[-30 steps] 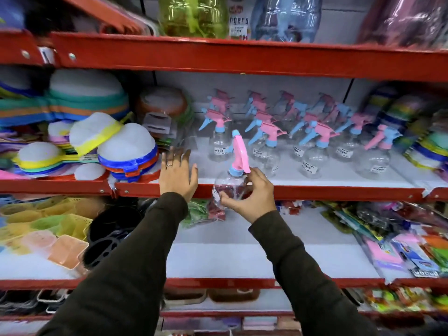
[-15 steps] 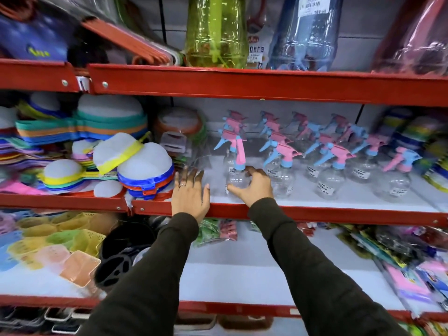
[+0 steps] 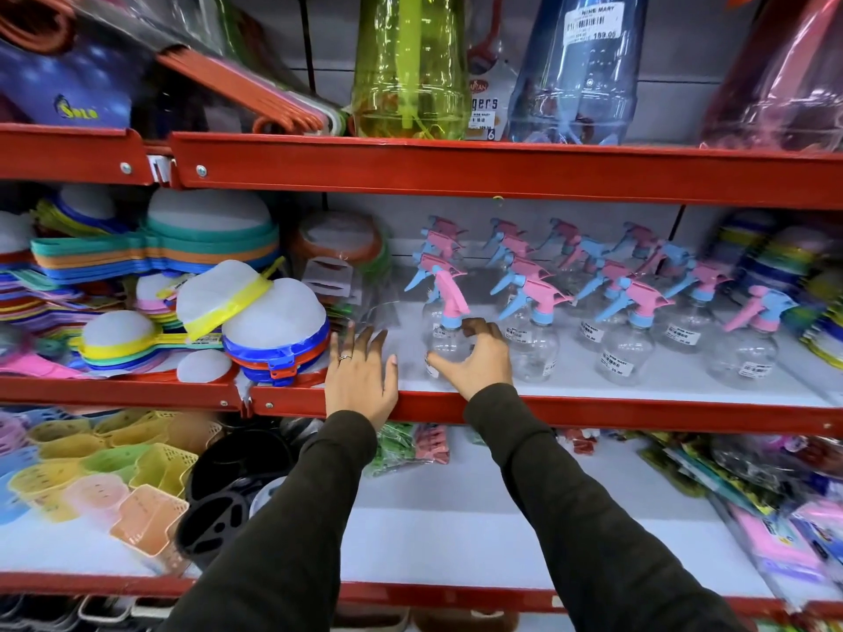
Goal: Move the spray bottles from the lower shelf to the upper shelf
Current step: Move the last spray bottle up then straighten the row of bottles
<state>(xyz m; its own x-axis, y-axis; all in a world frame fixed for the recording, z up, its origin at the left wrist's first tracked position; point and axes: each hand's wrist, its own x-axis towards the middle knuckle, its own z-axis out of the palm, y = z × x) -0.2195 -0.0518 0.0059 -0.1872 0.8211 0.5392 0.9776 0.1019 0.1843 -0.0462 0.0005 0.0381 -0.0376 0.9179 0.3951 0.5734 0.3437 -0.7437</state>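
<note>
A clear spray bottle with a pink and blue trigger head stands on the white board of the upper shelf, at the left end of several matching spray bottles. My right hand curls around its lower body, thumb on the left side, fingers by the neck. My left hand lies flat over the shelf's red front rail, fingers spread, holding nothing. The lower shelf below my arms shows a bare white stretch with no spray bottle visible.
Colourful sieves crowd the upper shelf to the left of my left hand. On the lower shelf sit pastel baskets, black plastic items and packaged goods. Large tinted bottles stand on the top shelf.
My right hand lifted the spray bottle from in front of the rail onto the upper shelf and set it down beside the others. My left hand stayed on the rail. The camera moved closer.
</note>
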